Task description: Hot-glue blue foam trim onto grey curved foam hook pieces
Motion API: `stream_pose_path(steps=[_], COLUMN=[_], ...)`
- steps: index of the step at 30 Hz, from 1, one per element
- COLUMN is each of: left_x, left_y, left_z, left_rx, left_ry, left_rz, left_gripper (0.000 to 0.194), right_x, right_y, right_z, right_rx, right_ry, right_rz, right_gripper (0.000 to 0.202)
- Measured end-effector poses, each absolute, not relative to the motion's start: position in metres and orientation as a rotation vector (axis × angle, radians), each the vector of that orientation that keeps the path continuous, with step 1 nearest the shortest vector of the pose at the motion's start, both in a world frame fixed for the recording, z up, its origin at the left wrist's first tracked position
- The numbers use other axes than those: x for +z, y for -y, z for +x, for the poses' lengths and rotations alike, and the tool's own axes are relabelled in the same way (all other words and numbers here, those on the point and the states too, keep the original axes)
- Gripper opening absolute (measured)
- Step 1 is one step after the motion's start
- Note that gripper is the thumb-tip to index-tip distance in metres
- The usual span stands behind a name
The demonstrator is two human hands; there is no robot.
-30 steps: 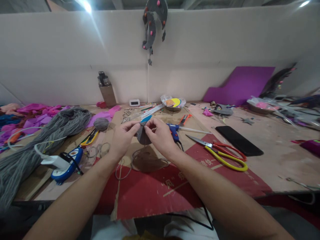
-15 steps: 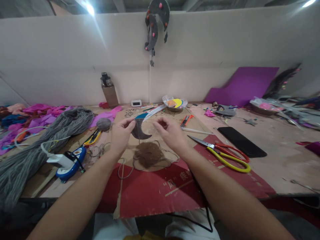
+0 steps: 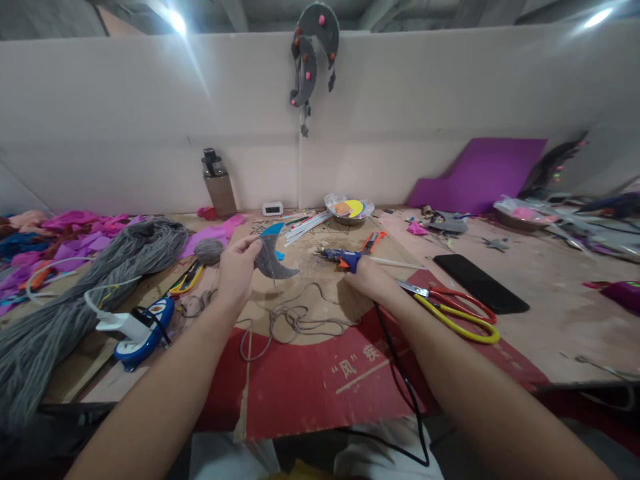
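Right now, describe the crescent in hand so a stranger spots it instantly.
Below the pale wall, find the left hand. It pinches the gray crescent; unlike the pink-dotted crescents hanging above, this one has a blue upper tip.

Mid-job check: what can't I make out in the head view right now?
Head view, all five:
Glue gun: its grip, hidden by the right hand.
Grey crescent: its far face, turned away; part of its edge, under the left hand.
Scissors: blade tips, behind the right hand.
Small white device: display too small to read.
Purple item: cut off by the right edge.
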State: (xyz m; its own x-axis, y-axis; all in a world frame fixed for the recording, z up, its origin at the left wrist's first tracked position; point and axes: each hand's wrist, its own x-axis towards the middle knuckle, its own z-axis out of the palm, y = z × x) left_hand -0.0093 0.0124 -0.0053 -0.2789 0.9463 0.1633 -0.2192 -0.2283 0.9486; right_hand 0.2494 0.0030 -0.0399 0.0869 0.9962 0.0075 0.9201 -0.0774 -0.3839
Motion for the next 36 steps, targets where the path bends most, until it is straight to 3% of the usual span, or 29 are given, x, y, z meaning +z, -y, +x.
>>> stream_pose_path(steps=[5,10,16,22,31,36], left_x=[-0.005,-0.008,-0.006,-0.003,-0.005,-0.010], left_y=[-0.013,-0.016,-0.013,-0.009,-0.014,-0.018], left_z=[-0.011,-0.014,-0.014,-0.009,-0.014,-0.018], left_rx=[1.629,1.695,1.622,1.521,1.383,1.393], left_ry=[-1.091,-1.118,-1.225,-1.172,-1.149,-1.133], left_rz=[0.961,1.029,1.029,0.967,0.829,0.830], left_gripper=[0.027,0.017,0.023,0.023,0.008,0.006], right_x=[-0.033,-0.024,-0.018,-0.013,0.024,0.002], right_y=[-0.008,0.003,0.012,0.020,0.037,0.034], right_z=[0.254,0.236,0.221,0.217,0.196,0.197], right_rx=[0.544,0.505,1.164,0.971,0.745,0.669], right_ry=[1.690,1.287,1.187,1.376,1.453,1.523], right_rz=[-2.006,-1.528,-1.083,-0.978,-0.744,-0.825], right_gripper=[0.019,0.025,0.036,0.034,0.018,0.025])
